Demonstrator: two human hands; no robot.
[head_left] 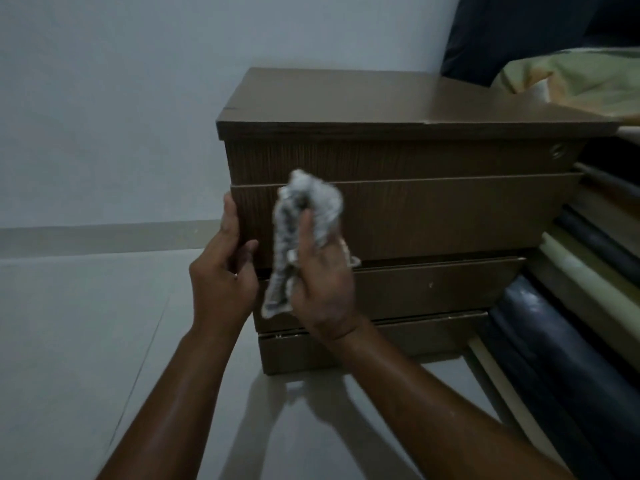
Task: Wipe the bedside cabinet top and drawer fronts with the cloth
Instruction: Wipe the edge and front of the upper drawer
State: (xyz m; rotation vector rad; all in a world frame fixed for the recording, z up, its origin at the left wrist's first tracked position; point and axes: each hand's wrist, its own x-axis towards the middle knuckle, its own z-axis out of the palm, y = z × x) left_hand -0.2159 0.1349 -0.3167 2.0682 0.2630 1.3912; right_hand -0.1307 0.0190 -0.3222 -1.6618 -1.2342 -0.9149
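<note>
Nearest: two bare forearms reaching in from bottom edge over pale floor tile (86,341), wide open floor to left of cabinet. Right hand (323,289) fingers closed around crumpled grey-white cloth (301,216), bunched top pressed at upper left part of second drawer front (433,216), tail of cloth hanging down past lower edge of that front, in front of third drawer front (433,289). Left hand (225,271) curled round left edge of second drawer front, thumb up along edge, fingers wrapped at its lower left corner; no cloth in it. Second front standing proud of the others, so appears pulled out a little. Bottom front (415,337) low, near floor. Further back: top drawer front (398,161), then bedside cabinet top (346,98), bare brown, left + front edges free. Right side tight: striped bed side (571,289) just beside cabinet, patterned bedding (571,81) overlapping top's right rear corner. Wall (121,98) behind, skirting strip at floor.
</note>
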